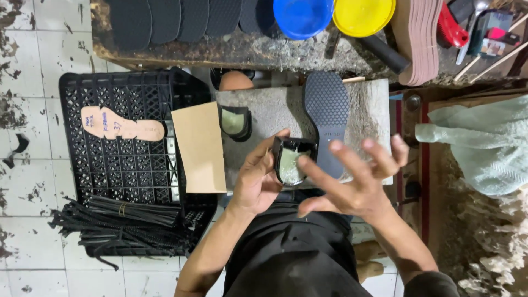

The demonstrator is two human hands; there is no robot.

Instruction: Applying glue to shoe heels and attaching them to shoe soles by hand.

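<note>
Left hand (258, 179) wrapped around a small black strap piece (291, 159), thumb along its near edge, holding it tilted above the near edge of the grey stone slab (264, 110). Right hand (352, 181) spread wide and holding nothing, fingers fanned and blurred, hovering just right of the strap piece and partly over it. Strap piece black and glossy at the rim, curved like a shallow cup, with a pale greenish-grey inside. On the slab beyond it, a second strap piece (235, 122) of the same look, lying left of centre, and a black sole (327, 118) with a diamond tread, lying lengthwise on the slab's right half. Leaning against the slab's left edge, a tan cardboard sheet (199, 147). Left of the slab, a black plastic crate (132, 137) bearing a pale insole pattern (121, 125), with a bundle of black strips (126, 223) at its near end. Beyond the slab, on the bench (242, 52), a row of black soles (176, 19), a blue bowl (302, 16) and a yellow bowl (363, 15). Right of the slab, a pale green cloth (484, 143).
</note>
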